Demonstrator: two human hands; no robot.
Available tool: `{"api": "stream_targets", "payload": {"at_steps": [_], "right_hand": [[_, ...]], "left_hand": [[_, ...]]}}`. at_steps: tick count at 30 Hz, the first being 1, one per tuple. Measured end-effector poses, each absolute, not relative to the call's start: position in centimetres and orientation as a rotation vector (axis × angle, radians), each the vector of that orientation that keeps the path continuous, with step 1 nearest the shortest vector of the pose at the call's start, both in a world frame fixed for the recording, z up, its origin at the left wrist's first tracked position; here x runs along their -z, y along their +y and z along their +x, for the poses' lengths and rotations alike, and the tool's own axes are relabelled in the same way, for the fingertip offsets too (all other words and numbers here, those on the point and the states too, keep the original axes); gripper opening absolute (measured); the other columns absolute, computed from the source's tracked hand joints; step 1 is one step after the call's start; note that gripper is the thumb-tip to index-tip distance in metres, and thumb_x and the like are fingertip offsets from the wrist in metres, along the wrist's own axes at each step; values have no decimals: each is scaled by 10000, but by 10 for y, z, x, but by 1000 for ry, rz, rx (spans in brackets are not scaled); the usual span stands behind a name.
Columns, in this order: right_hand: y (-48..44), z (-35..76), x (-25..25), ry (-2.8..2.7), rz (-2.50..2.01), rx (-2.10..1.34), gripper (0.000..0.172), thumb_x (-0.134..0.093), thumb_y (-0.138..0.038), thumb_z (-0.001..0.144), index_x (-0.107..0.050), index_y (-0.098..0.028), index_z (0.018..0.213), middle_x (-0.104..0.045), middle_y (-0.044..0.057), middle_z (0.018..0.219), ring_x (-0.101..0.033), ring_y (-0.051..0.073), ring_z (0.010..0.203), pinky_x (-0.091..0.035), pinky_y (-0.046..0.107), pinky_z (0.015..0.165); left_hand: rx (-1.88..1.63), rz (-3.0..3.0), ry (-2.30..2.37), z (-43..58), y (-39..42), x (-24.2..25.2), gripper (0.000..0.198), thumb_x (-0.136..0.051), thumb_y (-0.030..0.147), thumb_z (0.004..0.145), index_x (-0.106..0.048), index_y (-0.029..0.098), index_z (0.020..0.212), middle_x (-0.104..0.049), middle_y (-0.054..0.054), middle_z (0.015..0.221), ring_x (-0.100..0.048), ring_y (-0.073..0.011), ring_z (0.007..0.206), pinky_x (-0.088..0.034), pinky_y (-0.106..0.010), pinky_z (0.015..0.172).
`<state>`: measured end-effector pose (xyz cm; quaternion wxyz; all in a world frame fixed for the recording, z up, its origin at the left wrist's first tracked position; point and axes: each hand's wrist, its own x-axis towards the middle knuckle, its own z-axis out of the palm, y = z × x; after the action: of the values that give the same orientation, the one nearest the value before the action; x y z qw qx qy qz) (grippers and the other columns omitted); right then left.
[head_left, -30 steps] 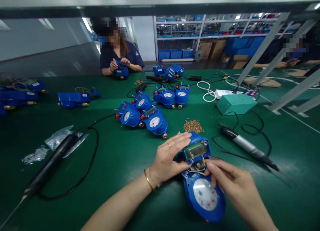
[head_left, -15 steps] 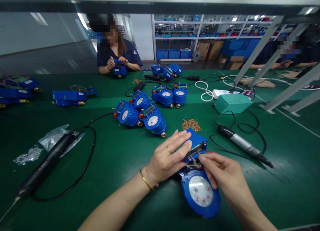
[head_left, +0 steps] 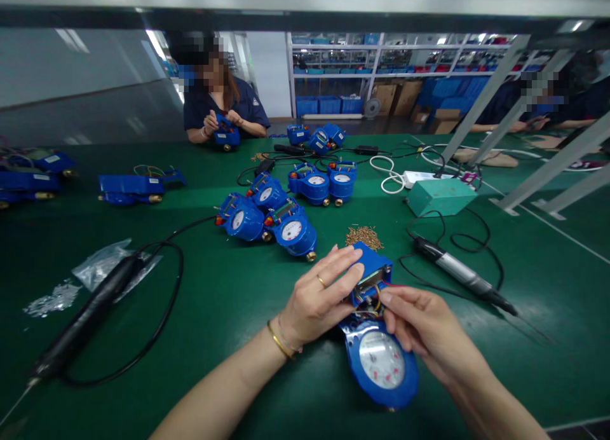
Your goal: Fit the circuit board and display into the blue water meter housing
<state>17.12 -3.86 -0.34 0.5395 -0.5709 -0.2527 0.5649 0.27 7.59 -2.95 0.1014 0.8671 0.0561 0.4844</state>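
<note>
A blue water meter (head_left: 410, 370) with a round white dial lies on the green bench in front of me. Its box-shaped housing (head_left: 374, 257) is tipped up at the far end, showing a circuit board edge and thin wires inside. My left hand (head_left: 317, 294) wraps over the left side of this housing, fingers on its top. At the housing's opening, my right hand (head_left: 419, 319) has thumb and forefinger pinched on thin wires (head_left: 378, 297), a yellow one looping beside the fingertips. The exact spot gripped is partly hidden by the fingers.
Brass screws (head_left: 365, 238) are heaped beyond the housing. Several finished-looking blue meters (head_left: 291, 229) stand farther left. Corded electric screwdrivers lie right (head_left: 460, 271) and left (head_left: 90, 313), the left one by a plastic bag (head_left: 102, 265). A green box (head_left: 441, 197) sits back right. A co-worker (head_left: 226, 109) handles another meter opposite.
My right hand has drawn back slightly to the right from the housing's opening, and the yellow wire loop shows more. My left hand keeps its hold on the housing.
</note>
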Motion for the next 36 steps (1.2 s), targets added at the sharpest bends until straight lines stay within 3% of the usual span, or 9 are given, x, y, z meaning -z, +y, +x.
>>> {"api": "stream_targets", "payload": {"at_steps": [5,16,31,36], "right_hand": [[-38,174,2,-597,-1331,-1396,545,-899,-575,611,-616,-112,666,-574,15,492,-405,35,317,-194,101,297],[-42,181,13,-691,-1318,-1413,477,-864,-526,713,-650,-112,819,-629,26,588,-461,40,370,-256,94,321],[-44,178,17,-722,-1349,-1309,474,-854,-530,716,-660,-107,811,-642,47,639,-480,53,395,-275,116,330],[-45,174,22,-715,-1386,-1284,520,-812,-584,754,-637,-117,900,-599,19,512,-356,29,321,-214,124,340]], "left_hand": [[-1410,2556,183,3,75,29,519,-697,165,877,-508,146,1361,-634,-209,1367,-557,-266,1345,-501,-514,1121],[-1315,2566,189,-3,78,20,496,-707,155,863,-538,143,1330,-641,-200,1362,-568,-258,1336,-482,-484,1143],[-1322,2419,259,1,76,20,542,-778,207,810,-562,167,1305,-668,-178,1333,-630,-247,1266,-513,-485,1113],[-1317,2396,263,1,76,19,540,-787,221,806,-567,171,1297,-672,-175,1328,-632,-254,1264,-519,-493,1108]]}}
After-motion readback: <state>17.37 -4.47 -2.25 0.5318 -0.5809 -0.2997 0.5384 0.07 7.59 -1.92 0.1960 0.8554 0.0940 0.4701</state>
